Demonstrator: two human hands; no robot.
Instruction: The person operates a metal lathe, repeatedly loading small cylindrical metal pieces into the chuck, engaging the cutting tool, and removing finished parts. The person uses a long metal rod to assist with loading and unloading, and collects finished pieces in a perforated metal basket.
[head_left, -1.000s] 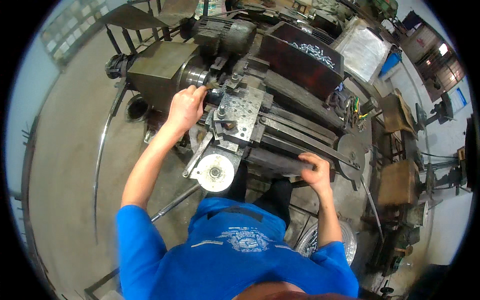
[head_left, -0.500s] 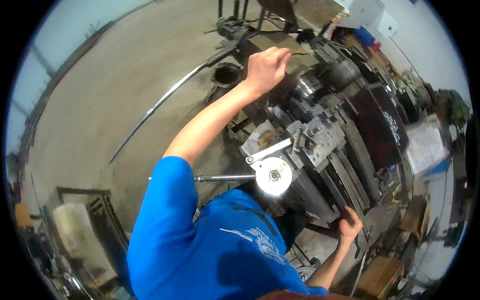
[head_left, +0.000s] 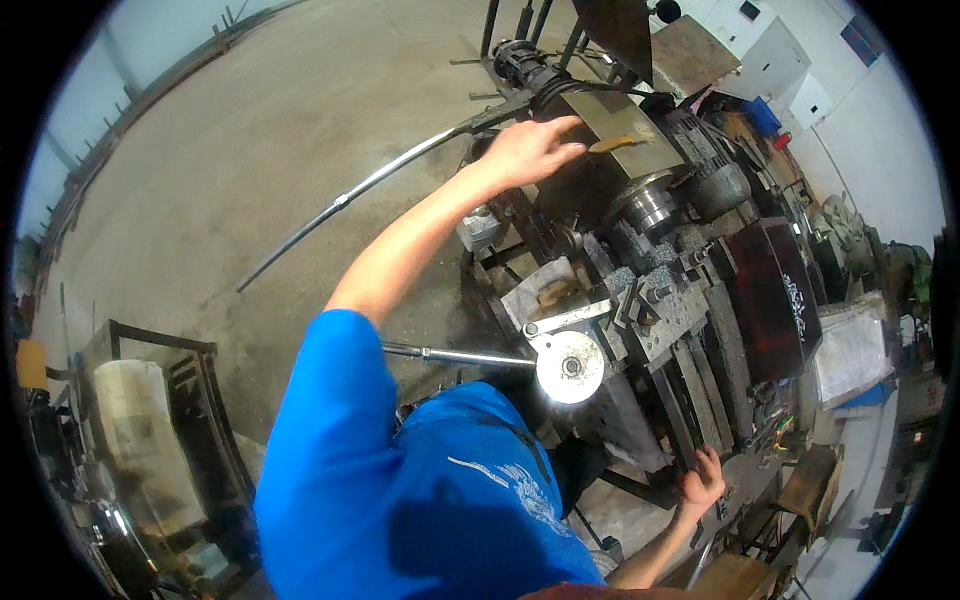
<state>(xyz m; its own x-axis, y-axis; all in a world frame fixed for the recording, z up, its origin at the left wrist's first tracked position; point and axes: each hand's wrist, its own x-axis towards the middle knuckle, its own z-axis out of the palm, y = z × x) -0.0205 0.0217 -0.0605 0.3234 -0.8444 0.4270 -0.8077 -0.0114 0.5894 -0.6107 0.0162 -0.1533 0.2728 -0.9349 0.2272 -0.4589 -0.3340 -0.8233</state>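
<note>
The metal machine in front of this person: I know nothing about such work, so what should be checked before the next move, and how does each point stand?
1. Left hand clear of the brush: cannot tell; the fingers are parted beside its handle, but contact is unclear.
2. Brush over the flat housing top, away from the bright metal cylinder: ok.
3. Bright metal cylinder not turning: cannot tell from this picture.
4. White disc free of both hands: ok.
5. Right hand clear of the long dark bar: cannot tell; it overlaps the bar's near end.
</note>
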